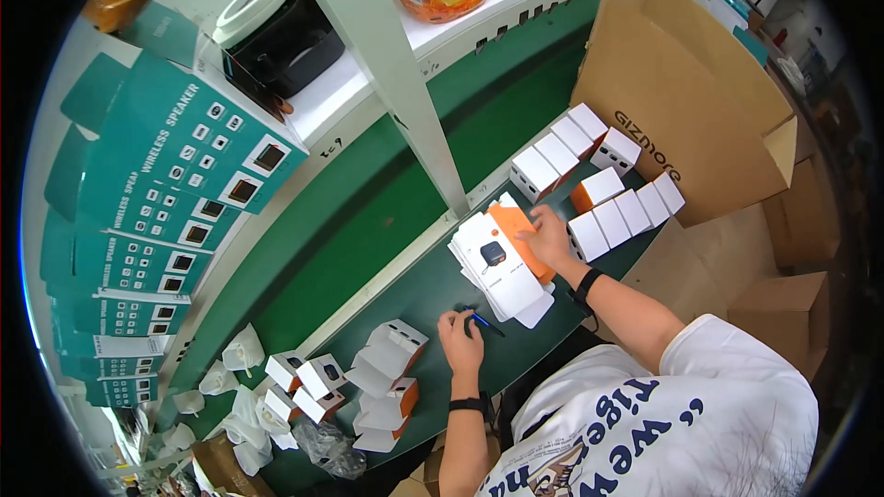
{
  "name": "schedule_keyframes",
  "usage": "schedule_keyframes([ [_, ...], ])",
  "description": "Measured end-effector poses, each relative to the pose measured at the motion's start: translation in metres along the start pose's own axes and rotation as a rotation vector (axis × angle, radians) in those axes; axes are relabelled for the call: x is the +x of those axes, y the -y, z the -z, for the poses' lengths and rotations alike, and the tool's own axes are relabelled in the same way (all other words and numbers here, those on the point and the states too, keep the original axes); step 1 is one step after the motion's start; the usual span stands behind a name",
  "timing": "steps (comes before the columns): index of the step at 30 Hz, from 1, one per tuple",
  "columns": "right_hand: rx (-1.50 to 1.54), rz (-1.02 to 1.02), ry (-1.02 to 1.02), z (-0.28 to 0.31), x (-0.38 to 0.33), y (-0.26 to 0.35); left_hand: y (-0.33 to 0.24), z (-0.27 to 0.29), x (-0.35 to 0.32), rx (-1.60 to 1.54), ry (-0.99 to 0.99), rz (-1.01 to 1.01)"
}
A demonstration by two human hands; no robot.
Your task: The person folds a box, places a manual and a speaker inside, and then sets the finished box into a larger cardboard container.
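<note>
A stack of flat white cartons [509, 290] with orange panels lies on the dark green bench in front of me. My right hand [550, 241] is closed at the orange panel [512, 221] of the top carton, thumb and fingers on its edge. My left hand [459, 342] is lower and to the left, fingers curled at the end of a small dark-blue, pen-like tool [486, 323]. Its exact kind is too small to make out. Right of the stack stand two groups of closed white boxes [612, 221], some with orange sides.
White boxes with raised flaps [387, 357], small boxes [321, 375], a clear plastic bag [330, 446] and white pouches [243, 350] lie left. Teal speaker boxes [147, 175] line the left shelf. A large brown carton [681, 92] stands right; a post [396, 64] rises behind the bench.
</note>
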State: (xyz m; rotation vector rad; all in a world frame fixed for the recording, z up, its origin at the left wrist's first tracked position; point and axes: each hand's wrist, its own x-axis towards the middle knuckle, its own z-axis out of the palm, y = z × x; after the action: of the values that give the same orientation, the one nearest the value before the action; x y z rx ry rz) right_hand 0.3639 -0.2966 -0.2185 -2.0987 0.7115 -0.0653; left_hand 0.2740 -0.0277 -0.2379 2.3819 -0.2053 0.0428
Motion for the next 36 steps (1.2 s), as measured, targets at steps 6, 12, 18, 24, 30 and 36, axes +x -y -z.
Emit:
schedule_keyframes([
  [6, 0.21, 0.004, 0.035, 0.009, 0.016, -0.011, -0.042, 0.034, 0.002, -0.184, -0.043, 0.132],
  [12, 0.673, 0.215, 0.537, 0.065, -0.092, 0.064, -0.069, 0.063, -0.013, -0.968, -0.1, 0.313],
  [18, 0.209, 0.742, 0.415, 0.09, -0.193, 0.133, -0.111, 0.125, -0.057, -1.011, -0.107, 0.288],
  [24, 0.301, 0.778, 0.546, 0.075, -0.235, 0.153, -0.127, 0.155, -0.106, -0.916, -0.387, 0.163],
  [30, 0.358, 0.682, 1.059, 0.08, -0.273, 0.156, -0.135, 0.173, -0.141, -0.888, -0.63, 0.003],
  [36, 0.881, 0.553, 1.208, 0.073, -0.281, 0.157, -0.169, 0.178, -0.159, -0.89, -0.746, 0.084],
])
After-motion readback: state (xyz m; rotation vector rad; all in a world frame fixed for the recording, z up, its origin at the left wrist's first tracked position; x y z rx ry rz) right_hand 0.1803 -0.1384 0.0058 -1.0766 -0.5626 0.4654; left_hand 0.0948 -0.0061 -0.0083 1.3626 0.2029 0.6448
